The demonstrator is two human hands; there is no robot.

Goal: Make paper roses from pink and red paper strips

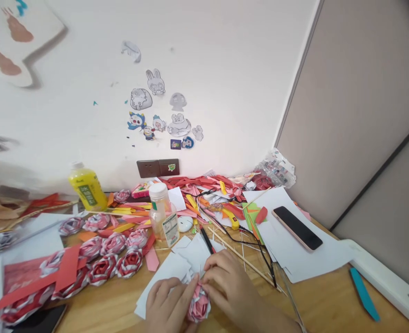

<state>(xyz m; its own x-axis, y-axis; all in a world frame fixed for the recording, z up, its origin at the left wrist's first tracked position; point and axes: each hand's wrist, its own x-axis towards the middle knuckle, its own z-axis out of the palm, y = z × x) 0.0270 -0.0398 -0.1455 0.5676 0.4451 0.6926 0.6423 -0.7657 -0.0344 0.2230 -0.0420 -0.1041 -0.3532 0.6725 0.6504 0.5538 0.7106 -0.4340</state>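
Observation:
A pink and white folded paper rose [200, 305] is held between my two hands, low in the middle of the head view. My left hand [171, 300] grips its left side, thumb laid along the petals. From the right, my right hand [230, 286] pinches the upper edge of the rose with bent fingers. White paper sheets [169, 270] lie under and behind the hands. Just beyond the right fingers rests a dark pen with a red end [207, 239]. Part of the rose is hidden by the fingers.
Several finished paper roses [114, 243] stand at left, with red paper strips [67, 268] across some. A yellow drink bottle [88, 187] and a clear bottle [162, 215] stand behind. At right are a phone [297, 227], yellow glue gun [231, 218], sticks, and a teal tool [364, 293].

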